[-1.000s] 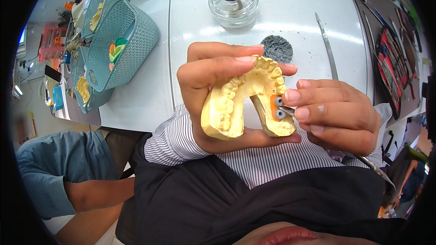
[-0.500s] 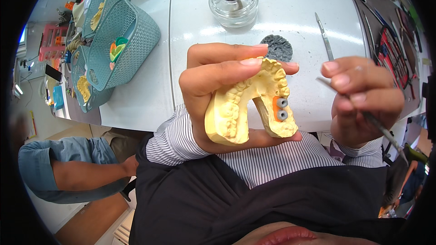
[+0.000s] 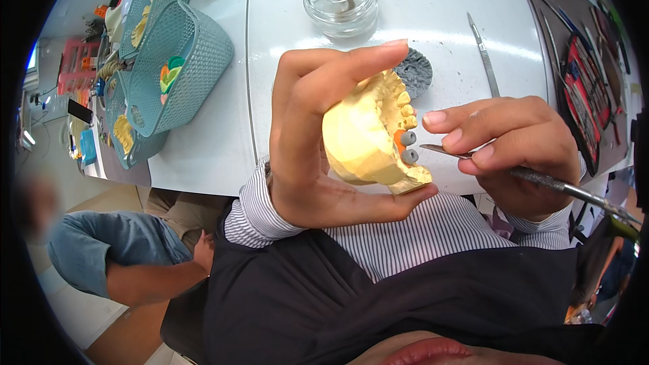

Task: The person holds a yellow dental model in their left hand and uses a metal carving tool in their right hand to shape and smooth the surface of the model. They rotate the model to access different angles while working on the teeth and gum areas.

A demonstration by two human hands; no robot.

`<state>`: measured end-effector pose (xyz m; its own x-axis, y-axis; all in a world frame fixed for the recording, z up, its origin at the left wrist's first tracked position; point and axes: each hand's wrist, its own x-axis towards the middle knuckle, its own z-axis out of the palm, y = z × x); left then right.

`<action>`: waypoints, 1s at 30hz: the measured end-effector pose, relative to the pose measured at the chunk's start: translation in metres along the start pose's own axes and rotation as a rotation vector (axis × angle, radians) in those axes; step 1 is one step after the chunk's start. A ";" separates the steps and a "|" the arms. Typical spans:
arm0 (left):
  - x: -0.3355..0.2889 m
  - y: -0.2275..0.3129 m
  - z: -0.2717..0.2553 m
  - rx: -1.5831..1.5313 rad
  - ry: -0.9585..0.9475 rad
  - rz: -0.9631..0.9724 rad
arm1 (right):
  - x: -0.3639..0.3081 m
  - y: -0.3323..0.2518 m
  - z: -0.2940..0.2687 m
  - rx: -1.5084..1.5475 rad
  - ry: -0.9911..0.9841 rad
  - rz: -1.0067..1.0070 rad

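My left hand (image 3: 301,135) grips a yellow plaster dental model (image 3: 362,135), thumb beneath it and fingers over the top. The model is turned so its side and right row of teeth show. Two grey ring-shaped pieces (image 3: 409,138) sit on an orange patch (image 3: 399,140) in that row. Between the thumb and fingers of my right hand (image 3: 517,142) is a slim metal carving tool (image 3: 561,184). Its pointed tip is just right of the grey pieces, with a small gap that I cannot judge exactly. The model's far side is hidden.
A glass spirit burner (image 3: 340,3) stands at the back, with a dark grey wax disc (image 3: 414,73) behind the model. A scalpel (image 3: 483,54) lies to the right, near a tool case (image 3: 583,94). Teal baskets (image 3: 196,71) stand left; a seated person (image 3: 128,250) is beside me.
My left hand has rolled the dental model over to the side. My right hand has moved left, bringing the carving tool's tip close to the grey pieces.
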<state>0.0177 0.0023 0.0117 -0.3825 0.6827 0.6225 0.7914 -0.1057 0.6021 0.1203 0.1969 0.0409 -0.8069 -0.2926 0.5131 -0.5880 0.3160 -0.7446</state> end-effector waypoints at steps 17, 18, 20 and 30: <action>0.005 0.004 0.005 0.204 0.016 0.063 | -0.004 0.002 0.019 -0.155 0.125 -0.065; 0.005 0.003 0.005 0.189 0.015 0.068 | -0.003 0.001 0.018 -0.143 0.121 -0.054; 0.005 0.001 0.004 0.155 0.013 0.078 | 0.000 0.000 0.016 -0.107 0.112 -0.027; 0.007 -0.008 0.002 -0.039 -0.088 0.080 | -0.001 0.011 0.008 0.049 0.027 -0.007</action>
<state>0.0096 0.0093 0.0097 -0.2740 0.7319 0.6238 0.7979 -0.1892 0.5724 0.1151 0.1927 0.0292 -0.8042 -0.2697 0.5296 -0.5910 0.2694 -0.7603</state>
